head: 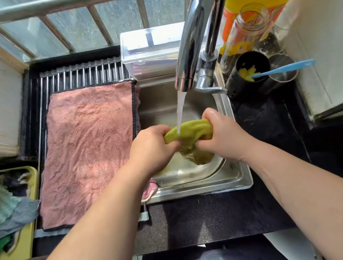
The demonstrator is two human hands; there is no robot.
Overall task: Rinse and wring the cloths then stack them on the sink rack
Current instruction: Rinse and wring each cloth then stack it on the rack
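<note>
Two fists at work: left hand (pixel 153 147) and right hand (pixel 223 136) each clench an end of the green cloth (pixel 188 130), bunched and sodden, over the sink (pixel 238 179). Tap (pixel 193 47) water hits its middle. Left of the sink, a pink cloth (pixel 92 147) lies flat on the rack (pixel 81 74).

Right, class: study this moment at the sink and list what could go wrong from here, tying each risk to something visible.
1. The water stream lands on the green cloth that the left hand and right hand grip; wringing under it may re-soak it.
2. Spray may reach the black counter beside the sink.
3. The pink cloth on the rack hangs a corner over the sink, so drips may wet it.
</note>
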